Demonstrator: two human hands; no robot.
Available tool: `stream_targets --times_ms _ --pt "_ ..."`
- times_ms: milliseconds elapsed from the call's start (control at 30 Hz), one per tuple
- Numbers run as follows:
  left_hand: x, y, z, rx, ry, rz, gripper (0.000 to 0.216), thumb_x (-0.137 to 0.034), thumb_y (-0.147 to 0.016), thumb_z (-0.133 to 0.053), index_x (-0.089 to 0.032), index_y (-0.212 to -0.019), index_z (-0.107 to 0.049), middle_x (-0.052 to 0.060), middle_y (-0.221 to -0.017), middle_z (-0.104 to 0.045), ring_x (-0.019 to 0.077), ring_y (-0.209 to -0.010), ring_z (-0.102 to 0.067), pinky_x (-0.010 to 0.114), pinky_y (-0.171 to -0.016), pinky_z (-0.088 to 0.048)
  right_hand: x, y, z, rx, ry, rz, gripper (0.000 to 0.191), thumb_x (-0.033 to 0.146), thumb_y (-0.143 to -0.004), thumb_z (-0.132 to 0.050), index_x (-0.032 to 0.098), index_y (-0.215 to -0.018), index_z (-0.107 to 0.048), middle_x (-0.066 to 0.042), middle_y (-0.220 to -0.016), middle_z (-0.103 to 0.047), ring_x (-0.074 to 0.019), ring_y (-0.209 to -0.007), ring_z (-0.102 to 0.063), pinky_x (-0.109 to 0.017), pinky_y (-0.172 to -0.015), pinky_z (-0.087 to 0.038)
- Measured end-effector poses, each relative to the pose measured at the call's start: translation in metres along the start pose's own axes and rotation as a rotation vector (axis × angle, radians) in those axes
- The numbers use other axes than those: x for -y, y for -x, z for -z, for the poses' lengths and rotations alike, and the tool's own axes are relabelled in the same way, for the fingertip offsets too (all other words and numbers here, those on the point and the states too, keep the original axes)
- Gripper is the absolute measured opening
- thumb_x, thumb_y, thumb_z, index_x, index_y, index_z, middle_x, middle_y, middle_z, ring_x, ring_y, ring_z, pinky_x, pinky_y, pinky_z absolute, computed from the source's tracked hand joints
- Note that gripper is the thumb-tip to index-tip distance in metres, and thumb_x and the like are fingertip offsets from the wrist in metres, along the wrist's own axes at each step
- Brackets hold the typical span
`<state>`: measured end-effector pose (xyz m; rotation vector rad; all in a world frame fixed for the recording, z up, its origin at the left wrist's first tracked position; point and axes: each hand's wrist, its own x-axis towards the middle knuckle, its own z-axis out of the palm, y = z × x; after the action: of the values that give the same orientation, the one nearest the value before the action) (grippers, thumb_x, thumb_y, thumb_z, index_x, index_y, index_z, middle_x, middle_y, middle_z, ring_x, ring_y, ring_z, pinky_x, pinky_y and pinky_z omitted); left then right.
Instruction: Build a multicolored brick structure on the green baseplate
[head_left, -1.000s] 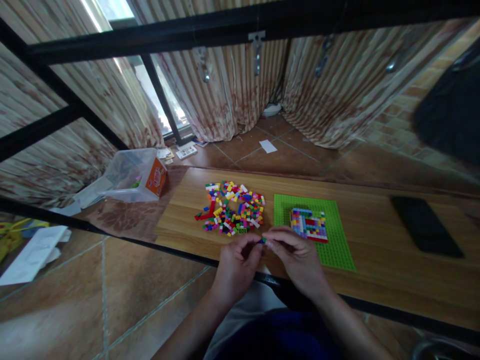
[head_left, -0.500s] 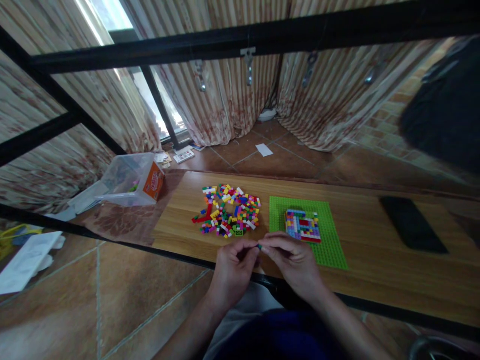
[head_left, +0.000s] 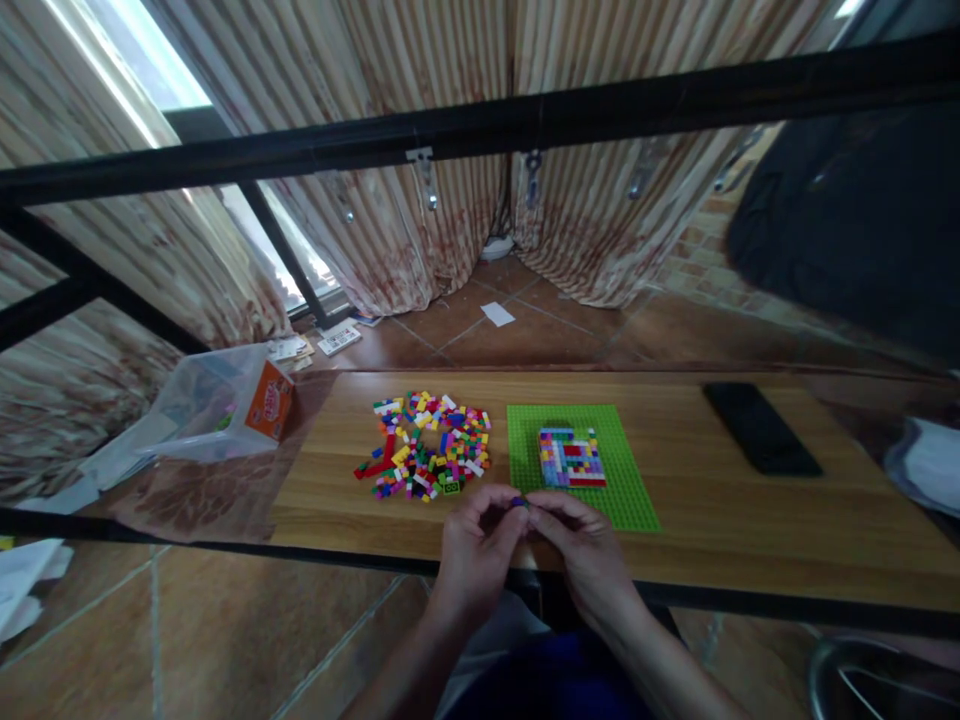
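Note:
My left hand (head_left: pixel 480 548) and my right hand (head_left: pixel 576 540) meet above the near edge of the table, their fingertips pinched together. Between them is a small dark toy brick (head_left: pixel 519 503), bluish-purple with a bit of green; the fingers cover most of it. Just beyond my right hand lies a green baseplate (head_left: pixel 631 500). On it sits a low square build of multicoloured bricks (head_left: pixel 571 460). Left of the baseplate spreads a loose pile of small bricks (head_left: pixel 435 440) in many colours.
A black phone (head_left: pixel 761 428) lies on the wooden table (head_left: pixel 675 420) at the right. A clear plastic box (head_left: pixel 217 400) with an orange label stands off the table's left end. A black bar (head_left: pixel 480 125) crosses in front of the curtains. A metal bowl-like thing (head_left: pixel 862 680) shows at lower right.
The view has swung to the right, so the table and its contents sit further left. Both hands still pinch together, and the piece between the fingertips has been turned a little.

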<state>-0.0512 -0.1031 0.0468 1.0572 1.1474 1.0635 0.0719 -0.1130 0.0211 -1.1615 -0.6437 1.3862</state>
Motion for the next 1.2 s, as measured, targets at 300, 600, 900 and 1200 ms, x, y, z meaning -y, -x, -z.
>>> stream_targets --times_ms 300,600,900,1200 --pt "0.012 -0.023 -0.026 -0.008 0.132 0.121 0.018 -0.027 -0.069 -0.073 -0.014 -0.077 -0.065 -0.002 -0.063 -0.063 0.0098 -0.056 -0.058 0.021 -0.055 -0.048 0.011 -0.011 0.021 -0.107 0.11 0.103 0.017 0.034 -0.061 -0.081 0.024 -0.073 -0.075 0.001 -0.067 -0.071 -0.0125 -0.06 -0.063 -0.026 -0.06 -0.052" --pt "0.019 -0.026 -0.037 0.032 0.117 0.174 0.019 -0.029 -0.074 -0.068 -0.015 -0.087 -0.07 0.001 -0.068 -0.066 0.0116 -0.061 -0.06 0.022 -0.059 -0.05 0.007 -0.016 0.036 -0.149 0.254 0.204 0.014 0.035 -0.068 -0.075 0.024 -0.077 -0.075 -0.001 -0.077 -0.074 -0.0166 -0.071 -0.066 -0.031 -0.069 -0.053" --pt "0.015 -0.074 -0.046 0.075 -0.539 -0.304 0.016 -0.019 -0.084 -0.059 -0.021 -0.092 -0.073 0.003 -0.092 -0.071 0.0165 -0.084 -0.065 0.029 -0.08 -0.051 0.02 -0.03 0.076 -0.259 0.436 0.317 0.024 0.044 -0.075 -0.07 0.022 -0.084 -0.074 -0.005 -0.087 -0.075 -0.0204 -0.081 -0.068 -0.036 -0.078 -0.053" --pt "0.01 -0.113 -0.072 0.159 -0.857 -0.439 0.012 -0.016 -0.079 -0.068 -0.022 -0.084 -0.077 0.003 -0.088 -0.069 0.0174 -0.085 -0.063 0.033 -0.083 -0.049 0.022 -0.041 0.121 -0.404 0.445 0.26 0.036 0.053 -0.068 -0.073 0.02 -0.081 -0.074 -0.008 -0.085 -0.075 -0.0235 -0.08 -0.068 -0.037 -0.074 -0.054"
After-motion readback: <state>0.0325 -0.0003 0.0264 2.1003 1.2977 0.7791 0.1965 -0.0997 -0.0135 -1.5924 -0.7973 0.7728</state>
